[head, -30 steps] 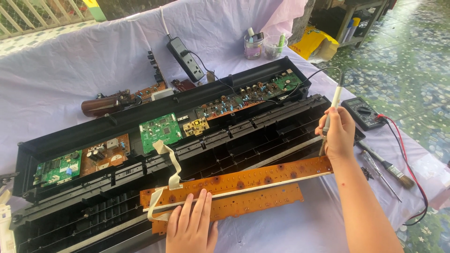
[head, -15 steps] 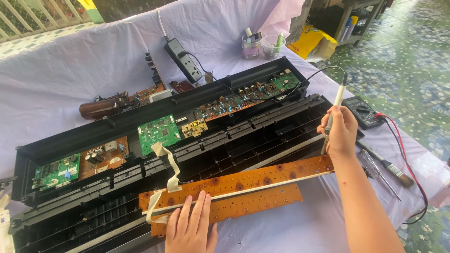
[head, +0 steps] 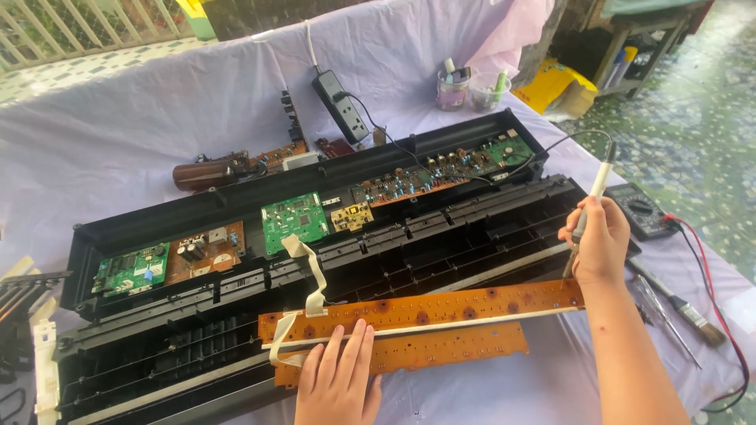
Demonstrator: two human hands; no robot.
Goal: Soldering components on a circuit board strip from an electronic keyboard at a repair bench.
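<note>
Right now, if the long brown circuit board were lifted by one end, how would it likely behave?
The long brown circuit board looks thin and very long, so it would probably sag or flex. It seems light. The white ribbon cable at its left end would likely tug. The left hand presses it flat, which may stop sliding.

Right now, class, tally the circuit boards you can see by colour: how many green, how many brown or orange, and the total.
Green boards: 3 (left, middle, far right)
Long orange-brown strip boards: 2 (upper, lower)
Brown boards in the case: 2 (left, long one)
Small yellow board: 1
Total: 8
</note>
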